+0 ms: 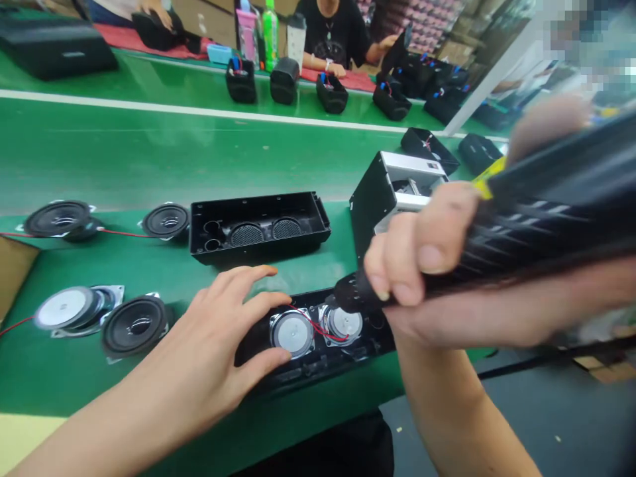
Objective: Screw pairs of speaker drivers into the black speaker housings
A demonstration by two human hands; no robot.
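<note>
Nearest of all, dark clothing (pixel 342 450) shows at the bottom edge, and here comes the left hand (pixel 209 338), reaching over the left end of the black housing (pixel 318 371)! Its fingers are spread, thumb toward the near side, index finger toward the far edge; whether every fingertip touches, I cannot tell. The housing lies on the green tabletop (pixel 199 424), two round speakers (pixel 293 333) set inside, red wires (pixel 318 324) crossing them.

And over on the right, the right hand (pixel 477 321) has its fingers curled tight around a bulky black tool (pixel 546 218), blurred, its narrow end down over the housing's right part; the exact contact is hidden.

Out to the left, four loose speakers (pixel 136 324), some joined by red wire. Just beyond the housing, an open black case (pixel 258 248) with two round grilles, and a silver-and-black box (pixel 370 205) to its right.

Past the white line (pixel 189 110), small black enclosures (pixel 285 81) stand in a row, then bottles (pixel 271 36), and two people (pixel 330 33) at work across the table!
</note>
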